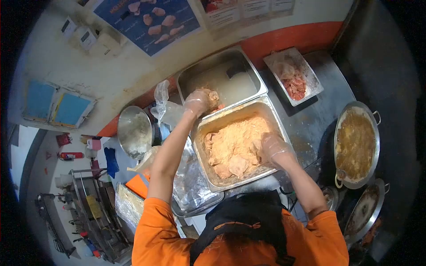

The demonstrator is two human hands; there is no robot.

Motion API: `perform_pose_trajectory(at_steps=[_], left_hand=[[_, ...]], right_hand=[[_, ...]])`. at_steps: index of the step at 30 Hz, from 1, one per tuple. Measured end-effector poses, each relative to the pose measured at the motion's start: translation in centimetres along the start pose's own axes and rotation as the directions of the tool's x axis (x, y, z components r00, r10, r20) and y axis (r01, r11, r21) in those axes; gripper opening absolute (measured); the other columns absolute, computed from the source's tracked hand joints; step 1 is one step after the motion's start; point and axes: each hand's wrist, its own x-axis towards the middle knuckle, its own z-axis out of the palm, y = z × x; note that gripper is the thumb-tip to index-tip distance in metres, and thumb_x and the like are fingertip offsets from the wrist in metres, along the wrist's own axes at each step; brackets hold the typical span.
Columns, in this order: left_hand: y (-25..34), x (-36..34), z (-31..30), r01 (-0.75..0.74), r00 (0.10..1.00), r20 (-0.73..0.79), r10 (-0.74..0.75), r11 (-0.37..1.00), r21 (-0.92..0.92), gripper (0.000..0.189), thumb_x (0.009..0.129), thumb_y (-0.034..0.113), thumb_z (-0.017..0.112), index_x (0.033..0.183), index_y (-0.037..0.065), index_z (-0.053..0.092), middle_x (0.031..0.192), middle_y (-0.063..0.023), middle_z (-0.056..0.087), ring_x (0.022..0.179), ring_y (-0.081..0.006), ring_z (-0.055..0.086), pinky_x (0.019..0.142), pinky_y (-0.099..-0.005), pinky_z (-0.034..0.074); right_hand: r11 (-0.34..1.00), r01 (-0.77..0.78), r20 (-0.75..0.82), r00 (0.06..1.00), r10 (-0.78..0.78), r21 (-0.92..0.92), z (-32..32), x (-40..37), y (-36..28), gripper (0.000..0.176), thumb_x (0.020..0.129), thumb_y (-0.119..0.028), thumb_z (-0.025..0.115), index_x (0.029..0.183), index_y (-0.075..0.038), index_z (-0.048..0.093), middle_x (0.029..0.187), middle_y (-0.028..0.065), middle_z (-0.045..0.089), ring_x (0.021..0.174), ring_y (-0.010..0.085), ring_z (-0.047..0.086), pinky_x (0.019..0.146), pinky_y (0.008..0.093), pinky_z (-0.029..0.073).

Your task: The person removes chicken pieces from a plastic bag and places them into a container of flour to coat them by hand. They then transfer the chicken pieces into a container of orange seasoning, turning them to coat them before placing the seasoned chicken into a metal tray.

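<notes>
My left hand (197, 102), in a clear plastic glove, is closed around a coated piece of chicken (214, 96) at the near left corner of a deep steel pan of cloudy liquid (222, 80). Some reddish raw meat (218, 107) shows just below it. My right hand (274, 148), also gloved, rests at the right side of a second steel pan (274, 108), its flour-dusted fingers loosely spread against the orange-tinted flour (248, 128). Coated chicken pieces (238, 165) lie in that flour, mostly toward its near and left sides.
A steel tray of raw meat (295, 86) stands at the back right. Two wide pans, one with brown oil (355, 144), are on the right. A steel bowl (135, 131) and a foil-like covered tray (191, 181) sit left. Posters (151, 22) hang on the wall.
</notes>
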Motion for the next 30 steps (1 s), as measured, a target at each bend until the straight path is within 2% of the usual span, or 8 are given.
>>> perform_pose_trajectory(at_steps=[1,7,14,19,23,25,27,30], left_hand=[[-0.6,0.5,1.0,0.006,1.000,0.006,-0.006,1.000,-0.006,0.039,0.088,0.035,0.065,0.119,0.011,0.070,0.121,-0.0200,0.068,0.110,-0.0339,0.067,0.095,-0.0429,0.053],[-0.5,2.7,2.3,-0.068,0.994,0.099,0.048,0.976,0.207,0.036,0.087,0.030,0.062,0.115,0.009,0.072,0.116,-0.0191,0.070,0.105,-0.0328,0.070,0.088,-0.0444,0.055],[-0.8,4.0,2.0,-0.029,0.961,0.277,-0.019,0.986,0.167,0.033,0.082,0.027,0.066,0.106,0.006,0.075,0.114,-0.0194,0.071,0.108,-0.0330,0.069,0.091,-0.0427,0.054],[-4.7,5.6,4.6,-0.111,0.940,0.338,0.051,0.981,0.160,0.041,0.076,0.024,0.071,0.114,0.008,0.074,0.121,-0.0193,0.069,0.112,-0.0319,0.068,0.096,-0.0426,0.053],[-2.1,3.3,3.3,-0.073,0.961,0.277,0.014,0.976,0.204,0.046,0.081,0.022,0.068,0.124,0.007,0.068,0.129,-0.0209,0.065,0.117,-0.0346,0.065,0.101,-0.0439,0.050],[-2.5,3.4,4.5,-0.029,0.958,0.287,-0.023,0.984,0.178,0.047,0.083,0.022,0.066,0.128,0.008,0.066,0.132,-0.0213,0.063,0.120,-0.0351,0.063,0.103,-0.0440,0.049],[-3.8,4.4,6.4,-0.034,0.991,0.133,0.020,0.994,0.107,0.033,0.080,0.019,0.066,0.106,-0.001,0.073,0.110,-0.0255,0.070,0.102,-0.0364,0.070,0.090,-0.0430,0.055],[-6.5,5.9,8.9,-0.179,0.982,0.091,0.164,0.964,0.197,0.034,0.081,0.024,0.067,0.104,0.000,0.073,0.105,-0.0249,0.071,0.099,-0.0374,0.070,0.088,-0.0441,0.055]], right_hand=[[0.965,-0.161,0.039,0.987,0.156,0.208,-0.6,-0.9,-0.5,0.054,0.080,-0.009,0.070,0.130,0.009,0.056,0.119,0.0256,0.067,0.115,0.0363,0.065,0.092,0.0406,0.055],[0.999,-0.045,0.188,0.981,0.046,-0.008,6.5,2.8,0.7,0.070,0.090,-0.009,0.050,0.154,0.004,0.027,0.120,0.0267,0.066,0.110,0.0383,0.067,0.095,0.0425,0.053],[0.993,-0.090,0.228,0.968,0.107,-0.082,2.4,3.7,0.3,0.076,0.085,-0.019,0.059,0.152,0.004,0.032,0.110,0.0230,0.071,0.106,0.0391,0.069,0.096,0.0431,0.052],[1.000,0.028,0.227,0.973,-0.028,0.005,1.0,3.0,-1.3,0.103,0.077,-0.032,0.075,0.158,0.000,0.019,0.144,0.0295,0.049,0.125,0.0412,0.057,0.107,0.0429,0.045],[0.996,0.062,0.263,0.962,-0.075,0.058,2.5,4.6,-1.8,0.117,0.074,-0.029,0.077,0.161,-0.016,0.001,0.148,0.0337,0.041,0.127,0.0420,0.056,0.103,0.0450,0.048],[1.000,0.021,0.380,0.925,-0.026,0.018,1.1,4.1,-3.2,0.122,0.077,-0.031,0.079,0.160,-0.012,-0.008,0.156,0.0358,0.025,0.139,0.0442,0.043,0.117,0.0424,0.035],[0.994,0.082,0.363,0.926,-0.105,0.078,1.4,4.3,-2.3,0.124,0.076,-0.034,0.080,0.160,-0.012,-0.009,0.157,0.0359,0.021,0.139,0.0447,0.042,0.117,0.0427,0.034],[0.982,0.122,0.299,0.941,-0.160,0.141,2.4,4.1,-1.7,0.126,0.076,-0.040,0.081,0.160,-0.013,-0.009,0.159,0.0360,0.014,0.139,0.0455,0.042,0.117,0.0429,0.034]])
